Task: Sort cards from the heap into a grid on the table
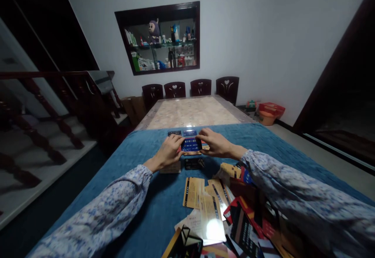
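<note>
Two pinches, by left hand (170, 148) and right hand (216, 142), hold a blue card (191, 145) by opposite ends just beyond a black card (194, 164) on blue cloth (129, 154), seemingly aligning it, which next calls for a level, gentle release.

Table (190, 111): chairs (193, 91) behind far edge; cloth (125, 152) over near part; cards (194, 164) mid-cloth; card pile (209, 211) right of centre, apparently by near edge.

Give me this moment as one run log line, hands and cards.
left hand: holding left side of blue card | right hand: holding its right side | nearer the person: loose cards on blue cloth
</note>
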Demonstrator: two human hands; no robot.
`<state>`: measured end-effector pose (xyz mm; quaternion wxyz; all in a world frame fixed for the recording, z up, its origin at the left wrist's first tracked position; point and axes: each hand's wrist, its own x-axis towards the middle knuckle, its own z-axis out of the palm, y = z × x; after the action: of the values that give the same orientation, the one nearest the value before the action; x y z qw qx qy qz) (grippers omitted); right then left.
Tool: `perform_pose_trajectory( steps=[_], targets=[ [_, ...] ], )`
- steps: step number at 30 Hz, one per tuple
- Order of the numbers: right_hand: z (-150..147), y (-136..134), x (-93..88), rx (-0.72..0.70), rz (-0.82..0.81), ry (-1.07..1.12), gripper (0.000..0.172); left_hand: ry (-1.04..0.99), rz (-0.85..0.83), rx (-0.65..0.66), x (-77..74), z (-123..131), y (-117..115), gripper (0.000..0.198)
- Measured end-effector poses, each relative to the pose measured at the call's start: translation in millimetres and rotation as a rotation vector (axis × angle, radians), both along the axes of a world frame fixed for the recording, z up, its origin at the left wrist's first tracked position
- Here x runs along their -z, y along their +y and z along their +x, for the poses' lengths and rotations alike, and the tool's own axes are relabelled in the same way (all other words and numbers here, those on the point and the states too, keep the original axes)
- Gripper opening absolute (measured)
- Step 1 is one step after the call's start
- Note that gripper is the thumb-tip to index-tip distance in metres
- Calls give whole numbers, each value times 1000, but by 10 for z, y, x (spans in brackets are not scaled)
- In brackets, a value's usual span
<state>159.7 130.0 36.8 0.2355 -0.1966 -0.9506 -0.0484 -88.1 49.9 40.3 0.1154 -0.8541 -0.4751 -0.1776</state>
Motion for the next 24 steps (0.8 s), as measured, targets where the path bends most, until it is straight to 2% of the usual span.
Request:
perform_pose_trajectory(
  steps=[5,9,15,19,24],
  targets=[
    [-121,492,28,-18,-87,-52,41,10,-74,-57,-5,-59,415,45],
    [-231,829,88,-5,-149,-79,32,43,-129,-138,38,-62,737,41],
    [-444,1319,275,117,-214,-129,29,82,-224,-244,122,-52,1158,34],
    [-544,1557,421,167,-239,-142,29,105,-255,-270,188,-48,1378,31],
    [-607,1728,574,235,-264,-167,33,136,-294,-286,300,-41,1612,31]
  ],
)
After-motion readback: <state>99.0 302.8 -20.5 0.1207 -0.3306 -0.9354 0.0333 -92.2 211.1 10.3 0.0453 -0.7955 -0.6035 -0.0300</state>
